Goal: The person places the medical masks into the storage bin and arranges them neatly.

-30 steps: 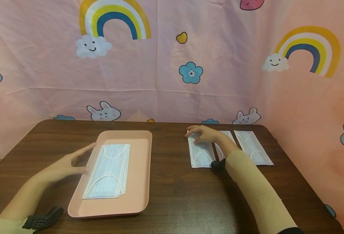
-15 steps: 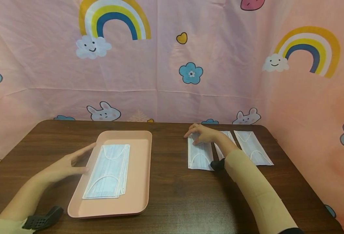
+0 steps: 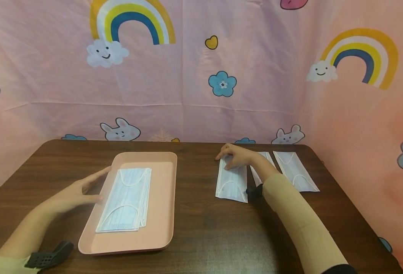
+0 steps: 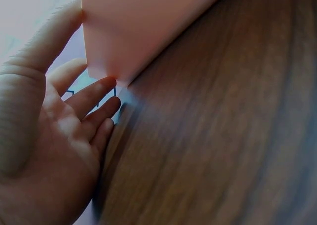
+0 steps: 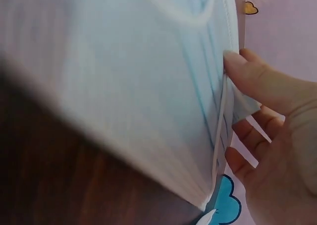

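Observation:
With thumb and fingers, my right hand [image 3: 237, 156] pinches the far end of a pale blue face mask [image 3: 231, 186]. In the right wrist view the thumb lies on the face of that mask [image 5: 143, 86], with the other fingers behind its edge. My left hand [image 3: 72, 195] is spread at the left side of a pink tray [image 3: 162, 238], thumb and fingertips against the rim. The left wrist view shows the tray wall [image 4: 138, 27] touched by those fingertips. Inside the tray lies a small stack of face masks [image 3: 126, 201] with white ear loops.
Right of the held mask lies a second mask [image 3: 255, 177], partly hidden by the right arm. Another mask [image 3: 295, 171] lies farther right on the dark wooden table [image 3: 201, 220]. A pink printed cloth [image 3: 249, 114] hangs behind the table.
The mask in my right hand has swung, its near end shifting a little left and toward me. My left hand and the tray have stayed in place.

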`<state>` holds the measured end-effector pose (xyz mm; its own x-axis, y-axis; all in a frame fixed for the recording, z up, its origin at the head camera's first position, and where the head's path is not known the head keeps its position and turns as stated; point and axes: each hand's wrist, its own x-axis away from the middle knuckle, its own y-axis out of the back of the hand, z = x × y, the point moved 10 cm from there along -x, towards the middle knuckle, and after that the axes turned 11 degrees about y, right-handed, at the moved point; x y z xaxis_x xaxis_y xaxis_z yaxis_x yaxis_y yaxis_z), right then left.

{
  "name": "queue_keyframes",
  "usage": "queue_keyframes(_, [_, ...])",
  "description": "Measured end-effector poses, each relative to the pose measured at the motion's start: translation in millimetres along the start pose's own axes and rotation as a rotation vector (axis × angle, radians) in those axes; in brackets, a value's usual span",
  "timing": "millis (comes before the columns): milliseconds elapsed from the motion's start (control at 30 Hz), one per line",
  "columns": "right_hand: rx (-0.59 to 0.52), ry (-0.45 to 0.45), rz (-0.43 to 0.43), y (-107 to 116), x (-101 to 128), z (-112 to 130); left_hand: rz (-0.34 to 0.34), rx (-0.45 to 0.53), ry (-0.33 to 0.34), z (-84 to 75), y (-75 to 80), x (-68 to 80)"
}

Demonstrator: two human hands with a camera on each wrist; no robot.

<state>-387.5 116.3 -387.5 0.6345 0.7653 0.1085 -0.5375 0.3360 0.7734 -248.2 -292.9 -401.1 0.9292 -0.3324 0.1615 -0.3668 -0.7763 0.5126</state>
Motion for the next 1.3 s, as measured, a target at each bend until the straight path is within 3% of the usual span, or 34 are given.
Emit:
queue_keyframes(333, [0.007, 0.050, 0.021, -4, -2, 2, 0.005, 0.020, 0.000, -0.6, -0.7, 0.2])
queue_keyframes(733, [0.019, 0.015, -0.007, -2, -2, 0, 0.003, 0.015, -0.008, -0.4, 0.2, 0.3])
queue_keyframes(1000, [-0.049, 0.106, -0.036, 0, 2, 12, 0.011, 0.001, -0.030, -0.5, -0.5, -1.1])
queue_keyframes(1300, [-0.012, 0.138, -0.099, 9, 11, 24, 0.009, 0.009, -0.046, -6.5, -0.4, 1.5])
